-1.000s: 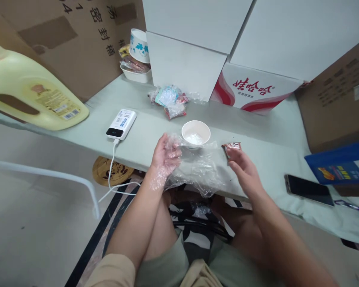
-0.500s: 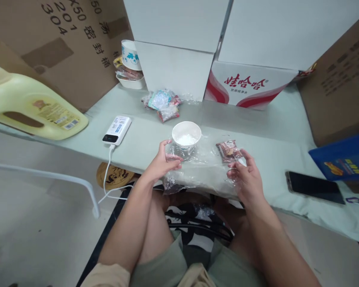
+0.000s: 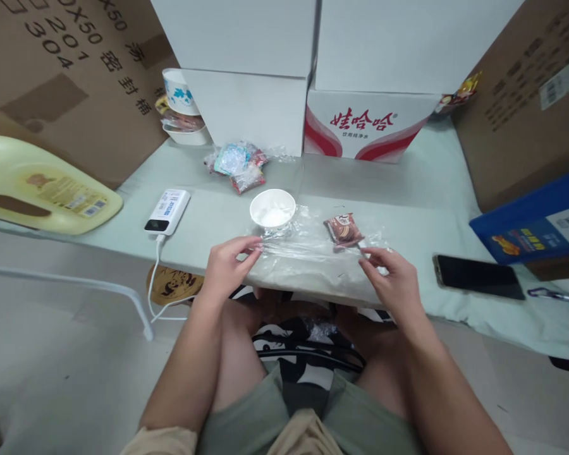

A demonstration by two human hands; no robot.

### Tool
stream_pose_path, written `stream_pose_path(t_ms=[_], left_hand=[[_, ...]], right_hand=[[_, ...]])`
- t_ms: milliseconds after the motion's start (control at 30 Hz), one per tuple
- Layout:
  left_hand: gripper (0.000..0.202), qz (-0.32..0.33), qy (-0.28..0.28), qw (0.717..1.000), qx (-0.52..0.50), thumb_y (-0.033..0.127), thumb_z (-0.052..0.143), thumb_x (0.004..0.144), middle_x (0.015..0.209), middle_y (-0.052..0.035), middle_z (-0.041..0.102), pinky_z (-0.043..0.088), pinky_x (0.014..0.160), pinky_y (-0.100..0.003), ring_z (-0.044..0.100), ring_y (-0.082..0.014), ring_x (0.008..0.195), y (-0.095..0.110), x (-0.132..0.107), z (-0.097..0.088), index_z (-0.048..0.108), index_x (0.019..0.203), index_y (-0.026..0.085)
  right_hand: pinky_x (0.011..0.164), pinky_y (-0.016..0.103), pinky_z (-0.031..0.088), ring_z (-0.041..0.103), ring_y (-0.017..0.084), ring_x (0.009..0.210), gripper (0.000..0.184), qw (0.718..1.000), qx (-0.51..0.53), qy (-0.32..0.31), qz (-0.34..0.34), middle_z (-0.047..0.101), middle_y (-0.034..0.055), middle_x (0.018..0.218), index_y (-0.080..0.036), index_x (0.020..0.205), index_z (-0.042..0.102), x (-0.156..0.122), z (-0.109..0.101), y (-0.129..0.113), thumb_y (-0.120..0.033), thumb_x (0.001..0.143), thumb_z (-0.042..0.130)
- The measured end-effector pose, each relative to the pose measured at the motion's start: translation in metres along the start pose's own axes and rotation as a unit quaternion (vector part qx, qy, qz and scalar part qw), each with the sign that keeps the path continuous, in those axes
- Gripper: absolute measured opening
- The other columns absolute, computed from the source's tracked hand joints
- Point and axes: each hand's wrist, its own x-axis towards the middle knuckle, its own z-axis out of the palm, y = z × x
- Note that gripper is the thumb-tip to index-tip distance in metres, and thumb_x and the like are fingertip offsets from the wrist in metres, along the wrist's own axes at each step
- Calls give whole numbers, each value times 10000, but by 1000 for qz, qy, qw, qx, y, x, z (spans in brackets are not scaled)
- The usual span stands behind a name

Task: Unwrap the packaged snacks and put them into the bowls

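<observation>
A sheet of clear plastic film (image 3: 308,251) stretches between my two hands over the table's front edge. My left hand (image 3: 231,262) pinches its left end between thumb and fingers, just below a white paper bowl (image 3: 272,209). At the other end, my right hand (image 3: 389,273) pinches the film with thumb and forefinger. A brown snack packet (image 3: 344,230) lies on the film, up and to the left of my right hand. Inside the bowl is something white that I cannot make out.
Several wrapped packets (image 3: 239,165) lie behind the bowl, before white boxes (image 3: 246,107). A white power bank (image 3: 167,212) with a cable and a yellow jug (image 3: 47,186) are at left. At right lie a phone (image 3: 478,276) and a blue box (image 3: 535,221).
The view has shifted right. My left hand has closed from spread fingers into a pinch, and the film's near edge is now drawn up taut between both hands.
</observation>
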Motion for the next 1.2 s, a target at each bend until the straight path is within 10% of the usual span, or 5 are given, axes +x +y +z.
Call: stream_pose_path(t_ms=[267, 433, 633, 967, 1200], left_hand=[[185, 136, 31, 988, -72, 309, 696, 772, 1126, -91, 643, 462, 1048, -453, 580, -268, 1196, 15, -4, -18, 650, 626, 206], [245, 3, 22, 953, -301, 406, 724, 768, 727, -28, 683, 527, 603, -301, 637, -159, 641, 15, -1, -4, 606, 734, 194], [339, -179, 18, 930, -322, 482, 742, 743, 505, 61, 540, 351, 431, -200, 447, -76, 420, 20, 18, 28, 542, 775, 211], [380, -279, -198, 843, -414, 487, 759, 728, 539, 53, 581, 296, 370, -193, 511, -98, 403, 20, 12, 37, 501, 833, 228], [354, -267, -325, 820, -387, 542, 689, 800, 564, 15, 606, 364, 418, -224, 589, -140, 478, 31, 10, 54, 545, 840, 221]], right_hand=[[967, 521, 497, 632, 312, 1122, 159, 988, 25, 25, -153, 697, 78, 951, -224, 708, 622, -5, -22, -12, -312, 839, 641], [402, 248, 416, 501, 128, 417, 278, 934, 289, -168, 128, 589, -27, 532, -232, 798, 579, -11, -32, -18, -495, 838, 660], [349, 200, 220, 337, 76, 354, 387, 892, 304, -158, 295, 490, -77, 466, -235, 843, 569, -2, -24, -17, -540, 695, 754], [938, 454, 477, 642, 265, 1017, 289, 1000, 8, -21, 11, 704, 85, 1097, -248, 1005, 681, 1, -41, 4, -439, 791, 715], [711, 314, 512, 609, 178, 763, 269, 869, 183, -459, 12, 668, 2, 822, -220, 916, 651, 6, 26, -25, -403, 752, 761]])
